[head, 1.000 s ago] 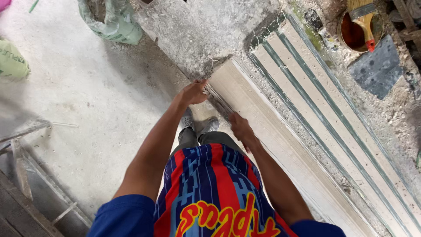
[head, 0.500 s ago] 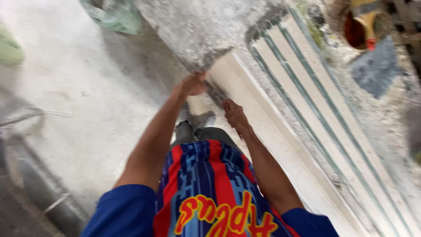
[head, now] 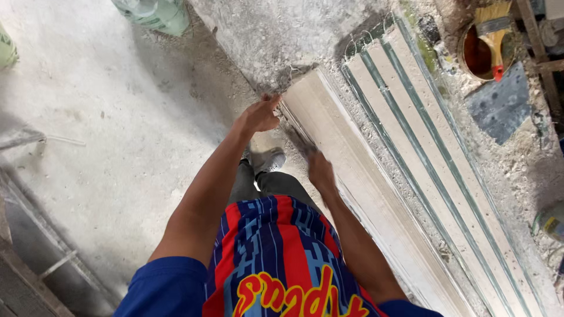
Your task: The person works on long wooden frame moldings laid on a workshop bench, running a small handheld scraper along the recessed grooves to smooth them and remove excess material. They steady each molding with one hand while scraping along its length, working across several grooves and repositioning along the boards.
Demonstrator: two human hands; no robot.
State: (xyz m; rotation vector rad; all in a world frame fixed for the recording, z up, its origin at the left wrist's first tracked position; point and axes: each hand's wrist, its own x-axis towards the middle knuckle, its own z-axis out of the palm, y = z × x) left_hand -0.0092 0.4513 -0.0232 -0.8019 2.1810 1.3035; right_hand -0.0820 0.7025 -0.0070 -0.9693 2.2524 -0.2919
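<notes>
Left hand [head: 258, 115] reaches forward with its fingers spread loosely, and the fingertips touch the near top corner of a long pale plaster strip [head: 352, 170] that lies on the tabletop [head: 270, 41]. It grips nothing; the palm faces down and stays flat against the corner edge. Right hand [head: 320, 170] rests lower along the same edge of the strip, knuckles up, fingers curled over the side facing the person. Whether those fingers close around a small tool or only press on the edge cannot be told, since a dark blur hides the fingertips.

That strip runs diagonally from the upper middle of the view toward the lower right. Just beside it, on its far side, lies a ribbed mould [head: 435, 158] with several pale bands set apart by green lines, parallel to the strip. Rough grey plaster covers the tabletop above the strip's end.

Beyond the mould, at the upper right, stands a round tin [head: 479, 56] with a dark reddish inside, and a brush [head: 492, 26] with a yellow handle rests across it. A dark grey flat sheet [head: 502, 103] lies just below the tin among crumbs of plaster.

Below the hands, a grey shoe [head: 269, 159] stands on the dusty concrete floor [head: 106, 129]. A pale green sack [head: 155, 13] sits at the top edge.
</notes>
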